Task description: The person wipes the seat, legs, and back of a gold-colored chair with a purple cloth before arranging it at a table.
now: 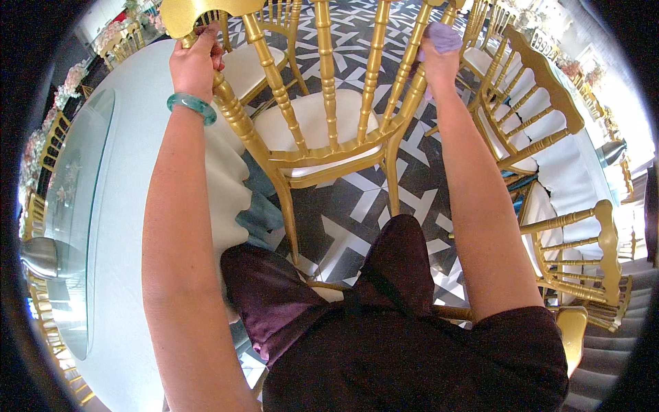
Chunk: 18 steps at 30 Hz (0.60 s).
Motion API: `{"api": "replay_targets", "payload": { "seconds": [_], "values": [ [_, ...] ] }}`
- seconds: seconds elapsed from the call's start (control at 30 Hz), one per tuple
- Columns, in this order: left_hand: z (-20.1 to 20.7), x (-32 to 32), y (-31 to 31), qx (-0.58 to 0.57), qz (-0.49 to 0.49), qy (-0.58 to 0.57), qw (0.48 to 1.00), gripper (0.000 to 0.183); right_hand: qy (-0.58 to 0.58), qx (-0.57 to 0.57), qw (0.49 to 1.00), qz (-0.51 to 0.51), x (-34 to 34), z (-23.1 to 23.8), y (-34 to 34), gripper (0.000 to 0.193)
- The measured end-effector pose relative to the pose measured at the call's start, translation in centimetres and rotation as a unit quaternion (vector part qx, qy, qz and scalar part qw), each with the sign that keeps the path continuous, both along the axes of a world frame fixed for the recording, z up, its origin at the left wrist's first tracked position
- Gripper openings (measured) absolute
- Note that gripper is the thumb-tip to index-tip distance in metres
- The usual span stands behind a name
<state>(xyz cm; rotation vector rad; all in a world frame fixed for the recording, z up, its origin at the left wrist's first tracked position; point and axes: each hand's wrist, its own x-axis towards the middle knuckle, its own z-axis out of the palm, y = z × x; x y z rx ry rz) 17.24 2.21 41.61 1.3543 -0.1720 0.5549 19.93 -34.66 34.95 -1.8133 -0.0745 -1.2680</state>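
Note:
A gold spindle-back chair (329,147) with a white seat cushion (312,120) stands right in front of me, its back toward me. My left hand (195,62), with a green bangle (192,104) on the wrist, grips the chair's left upright near the top rail. My right hand (439,58) presses a lilac cloth (443,36) against the chair's right upright. Both arms reach forward over my dark purple clothing.
A round table with a white cloth (137,226) and a glass turntable (79,206) lies to the left. More gold chairs (532,103) stand to the right beside another white-clothed table (576,172). The floor is black and white patterned tile (357,213). Flowers line the far left.

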Motion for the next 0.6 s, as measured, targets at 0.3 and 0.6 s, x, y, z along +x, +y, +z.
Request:
{"api": "replay_targets", "payload": {
  "seconds": [0.3, 0.6],
  "values": [
    [-0.4, 0.5, 0.7, 0.022, -0.002, -0.012, 1.0, 0.021, 0.169, 0.046, 0.985, 0.001, -0.8, -8.9, 0.4, 0.026],
    [-0.7, 1.1, 0.3, 0.047, 0.02, -0.018, 0.999, 0.018, 0.184, 0.167, 0.963, 0.1, -3.2, -17.9, 0.4, 0.038]
  ]
}}
